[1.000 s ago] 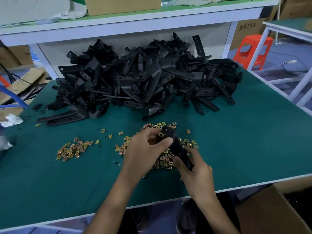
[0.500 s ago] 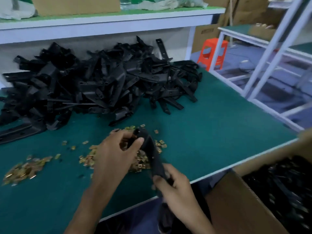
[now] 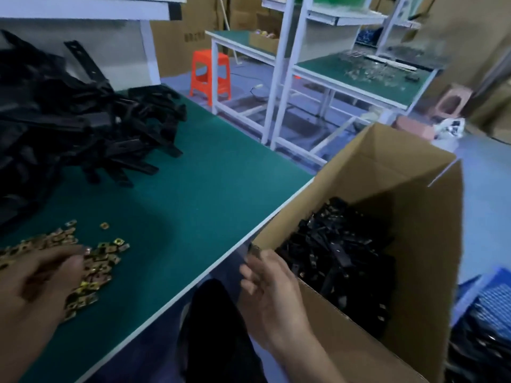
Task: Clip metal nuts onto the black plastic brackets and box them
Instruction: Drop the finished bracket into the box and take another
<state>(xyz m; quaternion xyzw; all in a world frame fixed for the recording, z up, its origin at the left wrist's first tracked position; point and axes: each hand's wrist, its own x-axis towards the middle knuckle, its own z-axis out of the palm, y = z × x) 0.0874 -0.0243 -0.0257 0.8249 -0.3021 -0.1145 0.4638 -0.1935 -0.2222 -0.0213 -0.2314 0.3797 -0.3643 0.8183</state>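
A big heap of black plastic brackets (image 3: 69,128) lies at the back left of the green table (image 3: 199,194). Gold metal nuts (image 3: 94,261) are scattered at the near left. My left hand (image 3: 41,283) rests over the nuts with its fingertips on them; blur hides whether it pinches one. My right hand (image 3: 271,286) hovers at the near left rim of the open cardboard box (image 3: 387,167), fingers loosely spread and holding nothing. Several finished brackets (image 3: 340,250) lie inside the box.
The box stands below the table's right edge, beside my dark-clothed lap. An orange stool (image 3: 210,73) and another white-framed green bench (image 3: 359,76) stand beyond the aisle. A blue crate (image 3: 492,308) sits to the right of the box.
My view swung right toward the box. My right hand carried the bracket off the table to the box and no longer holds it. My left hand let go and dropped onto the nuts.
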